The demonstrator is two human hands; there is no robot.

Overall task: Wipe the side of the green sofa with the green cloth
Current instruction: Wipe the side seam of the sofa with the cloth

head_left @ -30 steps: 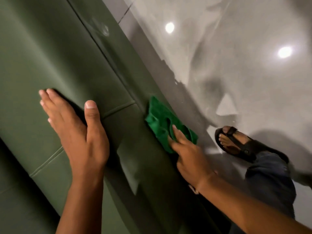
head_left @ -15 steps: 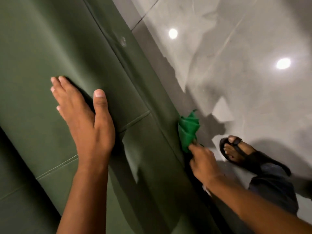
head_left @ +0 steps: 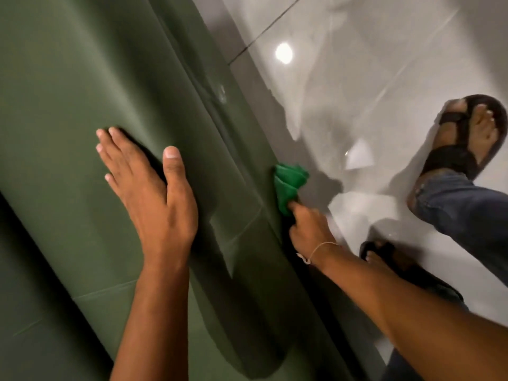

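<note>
There is one green sofa (head_left: 82, 78), and it fills the left half of the view. Its surface is smooth and dark green, with a few stitched seams. There is one green cloth (head_left: 288, 185), bright green and bunched into folds. It lies against the outer side of the sofa, low down, close to the glossy light floor (head_left: 384, 64).

Two bare hands are visible. The left hand (head_left: 148, 193) lies flat and open on the top of the sofa arm, with the fingers stretched and the thumb apart; it holds nothing. The right hand (head_left: 308, 229) reaches down along the side of the sofa and is closed around the lower end of the cloth, so the cloth sticks out above the fingers. The side of the hand seems to touch the sofa, but the exact contact is in shadow. One thin light string (head_left: 316, 250) goes around the right wrist.

Two feet are visible on the floor, each in a dark sandal: one sandal (head_left: 467, 138) at the upper right, the other sandal (head_left: 398, 265) just beside the right forearm. The legs wear blue jeans (head_left: 461, 213). One round light reflection (head_left: 283, 53) shines on the floor.

I cannot see any brand, label or writing.
</note>
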